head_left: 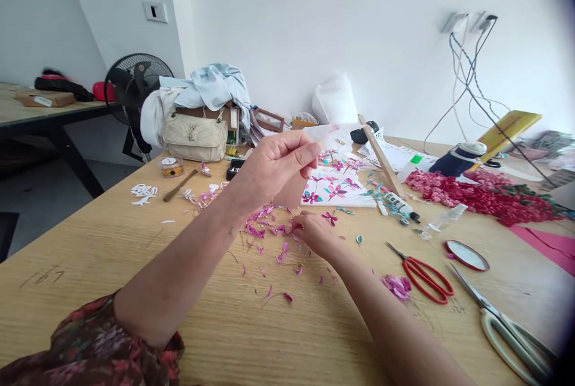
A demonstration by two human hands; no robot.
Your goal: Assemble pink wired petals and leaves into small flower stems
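Note:
My left hand [287, 158] is raised above the table, thumb and fingers pinching a thin translucent white sheet [344, 134], perhaps a plastic bag. Lower down, my right hand [314, 233] rests at the tabletop among loose pink petals [256, 230], its fingers curled together; what they hold, if anything, is hidden. Behind both hands lies a white sheet with pink pressed flowers and teal leaves [336, 188]. One dark pink flower [330, 218] is on the wood close to my right hand.
Red-handled scissors [426, 278], larger pale-handled scissors [498, 314] and a round red-rimmed lid [467, 254] lie at right. Behind them are a glue bottle [399, 203] and a heap of red flowers [476, 197]. A cream handbag [195, 137] and black fan [137, 86] stand back left.

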